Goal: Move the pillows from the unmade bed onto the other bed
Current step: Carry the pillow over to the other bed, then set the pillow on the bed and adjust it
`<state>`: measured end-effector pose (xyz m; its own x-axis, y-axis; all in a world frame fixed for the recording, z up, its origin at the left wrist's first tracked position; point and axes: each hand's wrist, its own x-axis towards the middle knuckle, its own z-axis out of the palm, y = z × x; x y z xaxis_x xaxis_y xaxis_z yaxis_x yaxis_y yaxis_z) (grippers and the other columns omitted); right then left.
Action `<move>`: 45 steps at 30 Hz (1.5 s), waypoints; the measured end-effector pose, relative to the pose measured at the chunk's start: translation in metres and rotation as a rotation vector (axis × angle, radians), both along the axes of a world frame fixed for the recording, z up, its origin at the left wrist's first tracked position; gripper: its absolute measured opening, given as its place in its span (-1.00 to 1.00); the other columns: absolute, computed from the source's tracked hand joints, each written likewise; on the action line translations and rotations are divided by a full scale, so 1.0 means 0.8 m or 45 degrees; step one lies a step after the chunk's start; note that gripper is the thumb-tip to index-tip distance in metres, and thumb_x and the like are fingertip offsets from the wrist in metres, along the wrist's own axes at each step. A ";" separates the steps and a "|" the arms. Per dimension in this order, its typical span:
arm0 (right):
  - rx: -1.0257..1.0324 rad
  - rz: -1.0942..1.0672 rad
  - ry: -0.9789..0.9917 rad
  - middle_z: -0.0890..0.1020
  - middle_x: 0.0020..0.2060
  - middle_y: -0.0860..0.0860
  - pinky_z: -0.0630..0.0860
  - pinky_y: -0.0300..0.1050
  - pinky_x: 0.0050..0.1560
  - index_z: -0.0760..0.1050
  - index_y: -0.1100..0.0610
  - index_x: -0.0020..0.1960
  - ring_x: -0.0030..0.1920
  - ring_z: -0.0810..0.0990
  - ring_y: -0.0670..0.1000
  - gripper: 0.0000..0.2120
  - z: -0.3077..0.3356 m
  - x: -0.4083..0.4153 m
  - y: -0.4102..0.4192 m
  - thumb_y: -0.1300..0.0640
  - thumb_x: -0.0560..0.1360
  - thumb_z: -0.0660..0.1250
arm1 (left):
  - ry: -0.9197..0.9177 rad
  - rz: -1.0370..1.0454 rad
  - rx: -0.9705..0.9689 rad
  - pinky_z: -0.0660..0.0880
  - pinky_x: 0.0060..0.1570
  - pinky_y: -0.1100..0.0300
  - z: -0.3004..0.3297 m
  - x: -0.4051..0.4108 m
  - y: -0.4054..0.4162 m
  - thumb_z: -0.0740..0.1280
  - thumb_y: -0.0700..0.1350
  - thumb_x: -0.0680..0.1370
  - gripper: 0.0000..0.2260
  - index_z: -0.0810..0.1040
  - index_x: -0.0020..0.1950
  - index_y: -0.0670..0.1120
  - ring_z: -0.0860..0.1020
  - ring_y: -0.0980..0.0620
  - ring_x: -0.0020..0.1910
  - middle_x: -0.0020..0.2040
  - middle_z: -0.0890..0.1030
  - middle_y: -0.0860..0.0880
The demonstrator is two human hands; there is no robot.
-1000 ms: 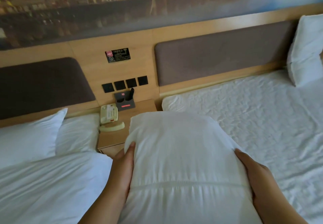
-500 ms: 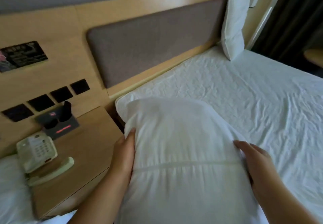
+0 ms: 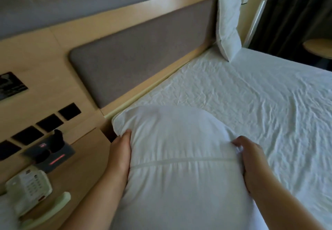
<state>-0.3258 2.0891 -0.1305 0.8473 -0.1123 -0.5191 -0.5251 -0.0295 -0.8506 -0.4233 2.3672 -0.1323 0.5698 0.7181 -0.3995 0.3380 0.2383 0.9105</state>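
The bed [image 3: 251,104] with a wrinkled white sheet fills the right side. In the near centre, over its left corner, is a large white pillow [image 3: 179,158]. The left hand [image 3: 119,156] grips its left edge and the right hand [image 3: 251,161] pinches its right edge. A second pillow [image 3: 228,25] stands far against the grey headboard [image 3: 143,53]. On the nightstand [image 3: 86,167] at the left lies a telephone [image 3: 28,190].

The bed [image 3: 251,104] is covered by a wrinkled white sheet [image 3: 287,131]; a white pillow [image 3: 228,25] stands upright at its far corner against the headboard [image 3: 143,53]. The wooden nightstand [image 3: 86,161] beside it carries a telephone [image 3: 28,188] and what looks like a dark holder [image 3: 52,150], blurred.
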 end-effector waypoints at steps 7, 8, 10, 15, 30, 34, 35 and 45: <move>-0.155 0.112 -0.493 0.49 -0.43 0.08 0.34 -0.04 -0.31 0.57 0.25 -0.31 -0.35 0.42 0.08 -0.85 0.075 0.151 0.023 0.15 0.33 0.36 | -0.309 -0.112 -0.119 0.58 0.11 -0.03 0.045 0.052 -0.019 0.25 0.01 0.58 -0.70 0.66 0.20 -0.05 0.68 -0.09 0.09 0.09 0.71 -0.08; -0.230 0.123 -0.554 0.51 -0.40 0.10 0.35 -0.04 -0.29 0.58 0.29 -0.24 -0.33 0.44 0.07 -0.78 0.080 0.173 0.023 0.11 0.34 0.33 | -0.265 -0.188 -0.098 0.58 0.09 0.00 0.044 0.058 -0.023 0.22 -0.02 0.60 -0.71 0.66 0.20 -0.03 0.68 -0.05 0.08 0.09 0.72 -0.05; -0.439 0.180 -0.595 0.52 -0.33 0.15 0.36 -0.05 -0.29 0.55 0.32 -0.15 -0.31 0.49 0.12 -0.72 0.068 0.224 0.021 0.08 0.41 0.25 | -0.068 -0.372 -0.060 0.56 0.17 -0.02 0.032 0.068 -0.023 0.21 -0.10 0.58 -0.72 0.63 0.21 0.04 0.65 -0.02 0.13 0.13 0.70 0.00; -1.023 0.665 -0.287 0.61 0.06 0.21 0.46 -0.04 0.02 0.54 0.21 0.09 0.14 0.58 0.28 -0.69 -0.053 0.292 0.013 0.06 0.54 0.13 | 0.731 -0.977 0.014 0.48 0.29 0.03 -0.027 0.091 -0.012 0.21 -0.19 0.55 -0.72 0.64 0.15 -0.04 0.61 -0.01 0.19 0.18 0.64 -0.03; -1.219 1.098 0.285 0.45 0.37 0.08 0.45 0.00 0.28 0.33 0.07 0.49 0.36 0.42 0.14 -0.40 -0.219 0.100 0.001 -0.13 0.51 0.24 | 0.865 -1.701 0.541 0.39 -0.22 0.23 -0.152 0.264 0.053 0.26 -0.11 0.53 -0.88 0.60 -0.05 -0.03 0.50 0.08 -0.25 -0.12 0.60 -0.03; -1.245 0.939 0.257 0.43 0.42 0.08 0.44 0.01 0.31 0.33 0.08 0.49 0.39 0.40 0.14 -0.42 -0.209 0.124 0.023 -0.12 0.53 0.24 | 0.733 -1.949 0.755 0.46 0.18 0.17 -0.157 0.325 0.061 0.25 -0.05 0.57 -0.78 0.57 0.19 0.03 0.56 -0.01 0.20 0.23 0.61 -0.06; -1.250 0.908 0.256 0.41 0.44 0.08 0.44 0.02 0.33 0.31 0.08 0.51 0.41 0.39 0.14 -0.41 -0.207 0.129 0.029 -0.12 0.54 0.24 | 0.741 -2.023 0.820 0.43 0.28 0.14 -0.161 0.339 0.063 0.25 -0.01 0.55 -0.67 0.53 0.31 0.04 0.51 -0.02 0.30 0.34 0.55 -0.05; -1.386 0.943 0.309 0.47 0.33 0.05 0.50 0.06 0.21 0.40 0.07 0.40 0.33 0.43 0.13 -0.52 -0.205 0.128 0.069 -0.05 0.53 0.23 | 0.785 -2.511 1.352 0.27 0.43 -0.17 -0.211 0.440 0.033 0.20 -0.03 0.52 -0.38 0.15 0.58 0.15 0.20 -0.21 0.52 0.57 0.20 -0.06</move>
<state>-0.2234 2.1445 -0.2947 0.7876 -0.1196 -0.6045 -0.2245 -0.9693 -0.1007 -0.0713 2.3936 -0.3009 0.5861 -0.3576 -0.7271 -0.3343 -0.9241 0.1850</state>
